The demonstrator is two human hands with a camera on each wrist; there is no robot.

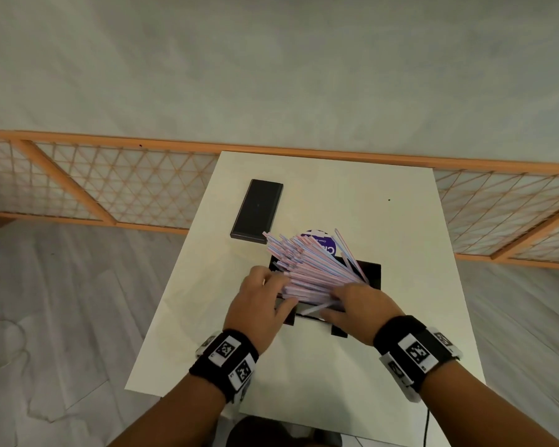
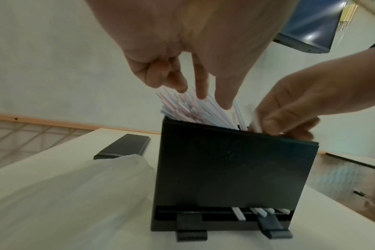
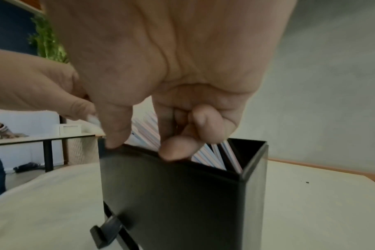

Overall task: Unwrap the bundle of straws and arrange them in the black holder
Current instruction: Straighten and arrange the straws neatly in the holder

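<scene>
Straws (image 1: 307, 266) fanned in black holder (image 2: 235, 169), L hand (image 1: 259, 304) fingers extended on them, R hand (image 1: 362, 308) pinching some.

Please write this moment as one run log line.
stage: loading straws | straws: fanned, standing in black holder | left hand: fingers on straws | right hand: pinches straws | lid: on table, apart

Two hands (image 1: 259, 304) in there, one black holder (image 1: 370, 274), one flat black lid (image 1: 257, 210) at 11 o'clock, and way too many straws (image 1: 313, 266) to count.
</scene>
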